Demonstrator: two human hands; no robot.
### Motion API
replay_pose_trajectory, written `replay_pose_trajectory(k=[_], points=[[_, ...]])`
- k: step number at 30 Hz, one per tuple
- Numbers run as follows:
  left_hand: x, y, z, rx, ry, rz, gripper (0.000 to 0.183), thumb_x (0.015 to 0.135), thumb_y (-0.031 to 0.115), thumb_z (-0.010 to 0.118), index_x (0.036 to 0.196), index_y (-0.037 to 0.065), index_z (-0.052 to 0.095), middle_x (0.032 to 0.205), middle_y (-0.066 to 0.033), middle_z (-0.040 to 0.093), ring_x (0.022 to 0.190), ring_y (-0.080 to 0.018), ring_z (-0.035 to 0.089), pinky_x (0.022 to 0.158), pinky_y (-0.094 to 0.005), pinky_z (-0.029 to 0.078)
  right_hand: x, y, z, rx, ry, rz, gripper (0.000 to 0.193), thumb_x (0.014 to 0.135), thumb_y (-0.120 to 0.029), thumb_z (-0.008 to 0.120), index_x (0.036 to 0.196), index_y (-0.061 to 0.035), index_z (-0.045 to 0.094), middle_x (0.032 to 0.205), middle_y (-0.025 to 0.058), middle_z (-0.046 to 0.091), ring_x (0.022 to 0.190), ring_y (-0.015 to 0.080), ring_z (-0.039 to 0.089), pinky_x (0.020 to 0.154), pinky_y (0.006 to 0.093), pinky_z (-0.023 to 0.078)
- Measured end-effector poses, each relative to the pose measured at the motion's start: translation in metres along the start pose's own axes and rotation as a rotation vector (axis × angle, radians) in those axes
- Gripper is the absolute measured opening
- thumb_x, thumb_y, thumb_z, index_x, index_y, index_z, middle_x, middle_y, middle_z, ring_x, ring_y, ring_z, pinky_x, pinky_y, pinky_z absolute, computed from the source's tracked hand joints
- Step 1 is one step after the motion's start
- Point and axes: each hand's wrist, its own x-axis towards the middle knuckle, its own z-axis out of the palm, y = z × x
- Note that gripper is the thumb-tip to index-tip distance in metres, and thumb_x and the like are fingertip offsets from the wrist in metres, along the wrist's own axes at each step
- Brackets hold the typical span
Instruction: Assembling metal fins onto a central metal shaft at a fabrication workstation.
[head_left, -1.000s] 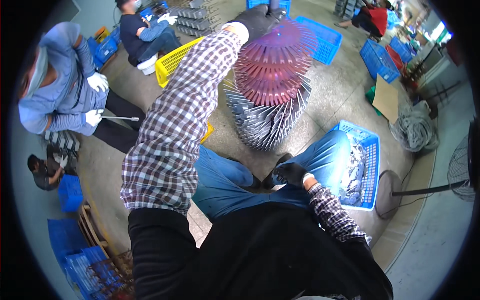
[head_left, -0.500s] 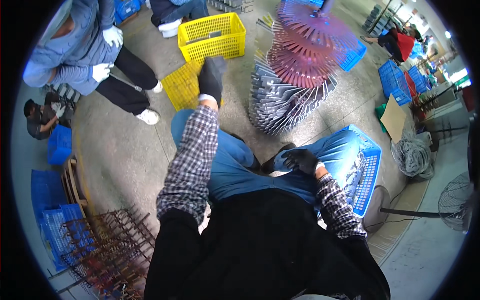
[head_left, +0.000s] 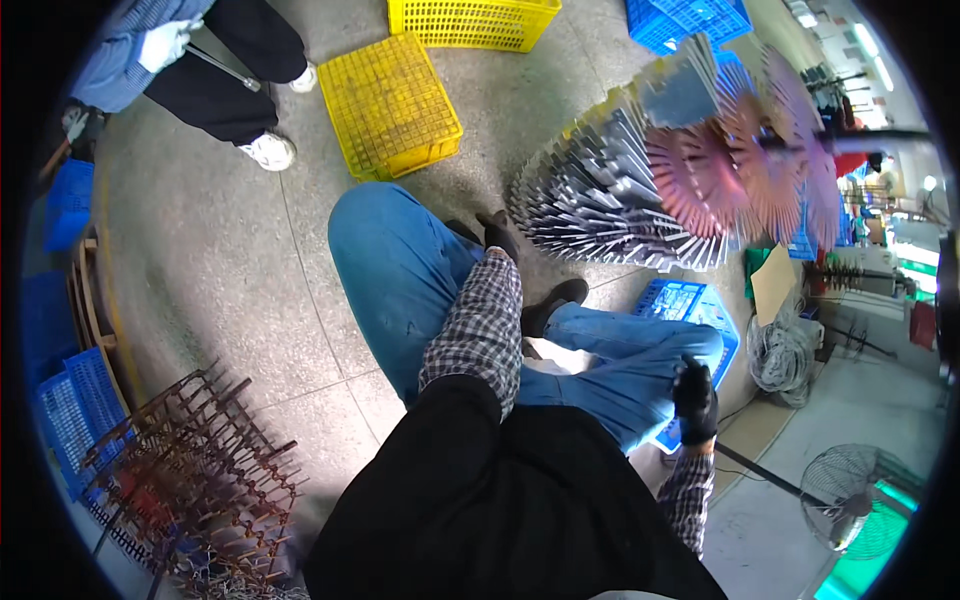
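Note:
My left hand, in a black glove, reaches forward between my knees to the near left side of a rack of grey metal parts. The parts fan out in dense rings, with reddish-purple slotted discs beside them. Its fingers are small and dark here, and I cannot make out anything in them. My right hand, also in a black glove, is raised over my right knee. Its fingers look curled together; whether they hold anything is hidden.
An upturned yellow crate lies ahead, with another yellow crate beyond. A blue crate stands by my right leg. Rusty hooked racks are at lower left, a fan at lower right. A co-worker's gloved hand holds a thin rod.
My view has swung to the right and downward. My left hand has come from over the upturned yellow crate across to the rack of metal parts. My right hand has risen off my lap.

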Motion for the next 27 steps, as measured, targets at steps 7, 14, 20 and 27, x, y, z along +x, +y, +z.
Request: replay_pose_trajectory(k=[7,14,20,27], points=[[-0.003,0.017,0.003,-0.037,-0.045,0.037,0.095,0.097,0.085,0.014,0.163,0.021,0.038,0.175,-0.0082,0.026,0.159,-0.0326,0.025,0.121,-0.0651,0.016,-0.004,0.003,0.0,0.572,0.085,0.274,0.044,0.115,-0.034,0.043,0.146,-0.0051,0.055,0.105,0.0054,0.069,0.08,0.0117,0.062,0.068,0.025,0.052],[-0.011,0.005,0.01,-0.021,-0.067,-0.143,0.089,0.102,0.077,0.014,0.16,0.017,0.045,0.165,-0.0117,0.043,0.15,-0.0323,0.041,0.12,-0.0539,0.028,0.002,-0.011,0.004,0.397,0.122,0.351,0.044,0.115,-0.034,0.043,0.145,-0.0051,0.056,0.105,0.0053,0.069,0.076,0.0122,0.062,0.067,0.0255,0.052],[-0.056,-0.008,0.047,-0.021,-0.09,0.076,0.078,0.106,0.069,0.022,0.155,0.016,0.051,0.155,-0.0123,0.053,0.138,-0.0306,0.052,0.113,-0.047,0.038,0.008,-0.009,-0.001,0.331,0.084,0.342,0.044,0.115,-0.034,0.044,0.144,-0.0042,0.057,0.102,0.0051,0.07,0.074,0.0125,0.062,0.066,0.0258,0.052],[-0.077,0.018,0.08,0.0,-0.159,0.331,0.065,0.11,0.06,0.031,0.149,0.016,0.058,0.144,-0.0131,0.065,0.124,-0.0286,0.065,0.106,-0.0388,0.049,0.001,-0.015,0.008,0.435,0.049,0.292,0.039,0.112,-0.02,0.044,0.142,-0.0003,0.06,0.106,0.0071,0.073,0.079,0.0119,0.065,0.07,0.0235,0.054]])
